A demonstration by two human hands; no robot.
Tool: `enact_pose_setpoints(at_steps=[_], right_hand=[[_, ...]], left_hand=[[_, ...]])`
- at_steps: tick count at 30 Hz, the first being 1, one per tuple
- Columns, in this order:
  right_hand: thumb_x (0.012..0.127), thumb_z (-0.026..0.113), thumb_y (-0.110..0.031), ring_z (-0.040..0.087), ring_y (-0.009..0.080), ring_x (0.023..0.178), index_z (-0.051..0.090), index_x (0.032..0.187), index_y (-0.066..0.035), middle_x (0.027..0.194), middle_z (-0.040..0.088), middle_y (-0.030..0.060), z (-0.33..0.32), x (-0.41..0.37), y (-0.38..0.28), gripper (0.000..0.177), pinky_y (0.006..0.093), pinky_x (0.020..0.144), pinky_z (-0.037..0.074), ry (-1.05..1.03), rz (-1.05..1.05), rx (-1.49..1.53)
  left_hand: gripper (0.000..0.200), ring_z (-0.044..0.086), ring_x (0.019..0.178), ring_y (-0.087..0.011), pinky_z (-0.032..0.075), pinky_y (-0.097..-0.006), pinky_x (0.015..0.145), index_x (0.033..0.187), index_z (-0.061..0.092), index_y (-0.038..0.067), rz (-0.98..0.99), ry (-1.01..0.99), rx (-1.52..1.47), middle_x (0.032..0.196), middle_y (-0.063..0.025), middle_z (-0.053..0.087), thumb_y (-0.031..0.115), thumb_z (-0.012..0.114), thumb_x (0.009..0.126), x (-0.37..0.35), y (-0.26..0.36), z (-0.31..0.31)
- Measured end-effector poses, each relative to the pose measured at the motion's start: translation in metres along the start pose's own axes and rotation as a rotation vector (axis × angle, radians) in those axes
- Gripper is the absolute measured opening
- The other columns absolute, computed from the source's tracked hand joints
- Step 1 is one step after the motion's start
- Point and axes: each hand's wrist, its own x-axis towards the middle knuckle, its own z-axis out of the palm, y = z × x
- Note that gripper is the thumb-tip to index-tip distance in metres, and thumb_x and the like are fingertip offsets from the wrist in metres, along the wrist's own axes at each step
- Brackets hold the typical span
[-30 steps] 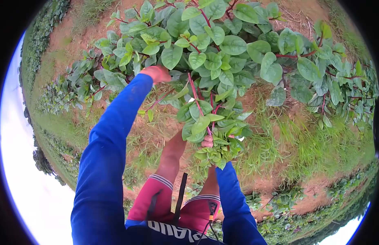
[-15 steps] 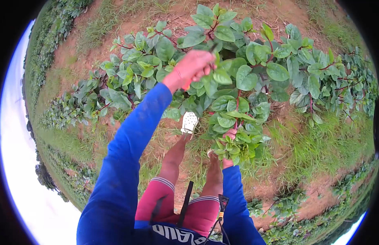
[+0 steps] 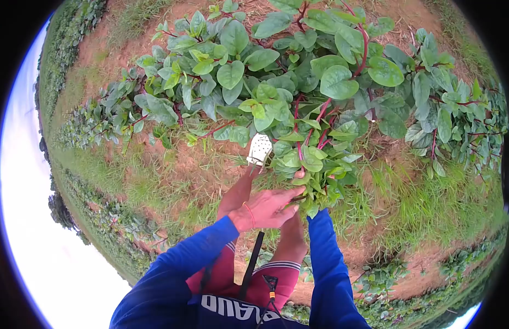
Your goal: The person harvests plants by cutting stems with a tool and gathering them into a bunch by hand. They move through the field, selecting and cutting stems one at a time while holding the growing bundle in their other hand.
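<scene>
While the bunch of red-stemmed leafy shoots (image 3: 315, 174) stood clear of the ground in front of the person's knees, its stem ends pointed back toward the body and its leaves fanned out over the living plants. The left hand (image 3: 265, 208) met it from the side, fingers (image 3: 290, 193) long and close together with the thumb beneath, closed in a pinch on the stem ends. The right hand (image 3: 301, 175) was almost buried in the leaves. Only a sliver of it showed above the blue cuff, so whether it was wrapped round the bunch could not be told.

Done well, this gathering called for the stem ends to be brought level and gripped low on the stalks. Squeezing higher up would likely have bruised the soft leaves. A firm, even hold seemed wiser than a fingertip one, since the top-heavy shoots could slide out sideways, and the pinching hand ought not to let go before the other had a sure grip.

An orange band (image 3: 248, 215) circled the left wrist. Just beyond the bunch, a white perforated shoe (image 3: 260, 149) stood at the edge of the bed of plants (image 3: 232, 71), whose vines sprawled across the upper view. Bare reddish soil (image 3: 205, 164) lay to the left of the shoe, and grass (image 3: 430, 203) to the right of the bunch.
</scene>
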Motion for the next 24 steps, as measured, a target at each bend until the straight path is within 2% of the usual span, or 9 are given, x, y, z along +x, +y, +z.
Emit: enact_pose_setpoints(at_steps=[3, 5, 7, 9, 13, 18, 20, 22, 24], right_hand=[[0.098, 0.052, -0.049, 0.048, 0.023, 0.089, 0.052, 0.131, -0.012, 0.108, 0.051, 0.0089, -0.014, -0.021, -0.014, 0.05, 0.0389, 0.076, 0.043, 0.038, -0.108, -0.02], [0.087, 0.061, -0.057, 0.047, 0.0299, 0.1, 0.039, 0.148, -0.014, 0.12, 0.051, 0.0191, -0.024, -0.027, -0.022, 0.078, 0.0405, 0.079, 0.048, -0.145, 0.016, 0.233], [0.086, 0.059, -0.06, 0.046, 0.0278, 0.095, 0.042, 0.145, -0.012, 0.117, 0.051, 0.017, -0.004, -0.04, -0.021, 0.079, 0.0392, 0.074, 0.047, -0.063, -0.024, 0.155], [0.087, 0.056, -0.058, 0.047, 0.0273, 0.094, 0.045, 0.142, -0.008, 0.116, 0.052, 0.0163, -0.003, -0.051, -0.03, 0.075, 0.0381, 0.073, 0.047, 0.126, -0.142, -0.016], [0.09, 0.053, -0.059, 0.042, 0.0241, 0.086, 0.04, 0.142, -0.011, 0.107, 0.051, 0.0098, 0.003, -0.067, -0.045, 0.072, 0.0389, 0.074, 0.043, 0.21, -0.108, -0.158], [0.09, 0.051, -0.053, 0.047, 0.0271, 0.095, 0.044, 0.141, -0.005, 0.116, 0.051, 0.0154, -0.001, -0.079, -0.057, 0.069, 0.043, 0.076, 0.05, 0.275, -0.173, -0.215], [0.091, 0.051, -0.053, 0.047, 0.0269, 0.095, 0.044, 0.141, -0.006, 0.116, 0.051, 0.0152, 0.008, -0.088, -0.057, 0.069, 0.0429, 0.076, 0.05, 0.242, -0.173, -0.191], [0.091, 0.051, -0.053, 0.047, 0.0268, 0.095, 0.043, 0.141, -0.006, 0.116, 0.051, 0.015, 0.016, -0.099, -0.058, 0.069, 0.0429, 0.076, 0.05, 0.208, -0.162, -0.166], [0.091, 0.051, -0.053, 0.047, 0.0266, 0.095, 0.043, 0.142, -0.006, 0.116, 0.05, 0.0148, 0.029, -0.113, -0.049, 0.069, 0.0429, 0.076, 0.05, 0.164, -0.168, -0.122]], left_hand=[[0.022, 0.065, 0.074, -0.0399, 0.05, -0.0481, 0.066, 0.11, 0.053, 0.004, -0.031, 0.077, -0.124, 0.09, -0.0215, 0.065, 0.022, 0.051, 0.098, 0.033, -0.015, -0.024], [0.017, 0.063, 0.073, -0.0434, 0.047, -0.0515, 0.066, 0.101, 0.049, 0.003, 0.053, 0.258, -0.053, 0.084, -0.0225, 0.063, 0.02, 0.047, 0.099, 0.076, -0.022, -0.033], [0.017, 0.06, 0.074, -0.046, 0.045, -0.0551, 0.068, 0.1, 0.049, 0.002, 0.157, 0.305, 0.058, 0.08, -0.0228, 0.061, 0.019, 0.045, 0.098, 0.131, -0.024, -0.041], [0.02, 0.062, 0.082, -0.0426, 0.049, -0.0478, 0.072, 0.102, 0.056, 0.002, 0.183, 0.252, 0.233, 0.084, -0.0231, 0.063, 0.019, 0.048, 0.095, 0.18, -0.021, -0.049], [0.043, 0.067, 0.099, -0.0394, 0.053, -0.0465, 0.086, 0.102, 0.071, 0.004, -0.383, 0.029, 0.725, 0.106, -0.0202, 0.07, 0.04, 0.055, 0.084, 0.281, -0.062, -0.053], [0.053, 0.062, 0.118, -0.0339, 0.05, -0.0436, 0.096, 0.123, 0.068, 0.008, -0.54, -0.292, 0.814, 0.127, -0.0172, 0.065, 0.041, 0.054, 0.083, 0.292, -0.081, -0.051], [0.049, 0.069, 0.098, -0.029, 0.052, -0.0439, 0.089, 0.119, 0.068, 0.008, -0.657, -0.425, 0.941, 0.11, -0.017, 0.07, 0.04, 0.053, 0.085, 0.282, -0.12, -0.052], [0.041, 0.065, 0.063, -0.0224, 0.049, -0.0372, 0.052, 0.109, 0.067, 0.008, -0.858, -0.44, 0.651, 0.083, -0.0127, 0.068, 0.04, 0.054, 0.087, 0.232, -0.077, -0.077], [0.035, 0.05, 0.047, -0.0118, 0.036, -0.0294, 0.039, 0.103, 0.065, 0.009, -0.636, -0.251, 0.232, 0.069, -0.0048, 0.059, 0.041, 0.058, 0.089, 0.176, -0.064, -0.103]])
